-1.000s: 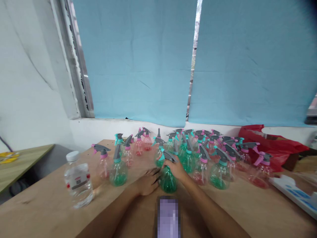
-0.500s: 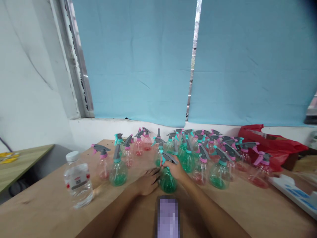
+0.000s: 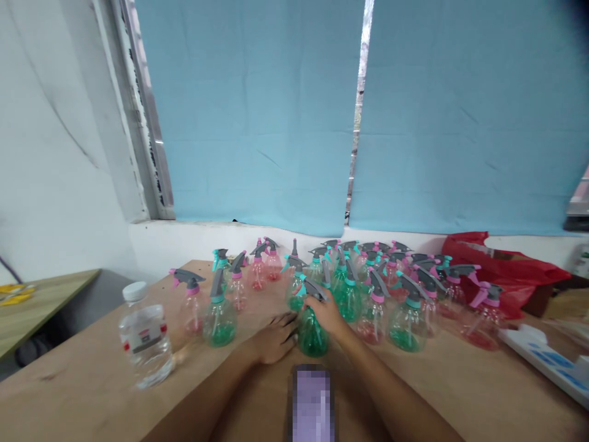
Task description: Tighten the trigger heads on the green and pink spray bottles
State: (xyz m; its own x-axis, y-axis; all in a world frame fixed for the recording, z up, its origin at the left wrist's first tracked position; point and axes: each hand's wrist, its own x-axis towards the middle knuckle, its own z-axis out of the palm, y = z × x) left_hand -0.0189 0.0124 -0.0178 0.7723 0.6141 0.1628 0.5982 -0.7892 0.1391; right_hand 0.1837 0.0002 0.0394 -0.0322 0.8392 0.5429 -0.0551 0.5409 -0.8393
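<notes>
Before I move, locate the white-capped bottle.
In the head view, the white-capped bottle stands at the left on the table, just left of the leftmost spray bottle.

The held bottle (image 3: pixel 313 336) is green, turquoise and grey, the curtain (image 3: pixel 257 110) blue, the bag (image 3: pixel 499 273) red.

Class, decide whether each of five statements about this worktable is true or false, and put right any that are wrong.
1. The right hand holds a green spray bottle near its top. True.
2. A white-capped water bottle stands farther left than the left hand. True.
3. The left hand is wrapped around the water bottle. False: it is low beside the green spray bottle, well away from the water bottle.
4. The red bag lies at the left end of the table. False: the red bag is at the right.
5. Blue curtains hang behind the table. True.
</notes>
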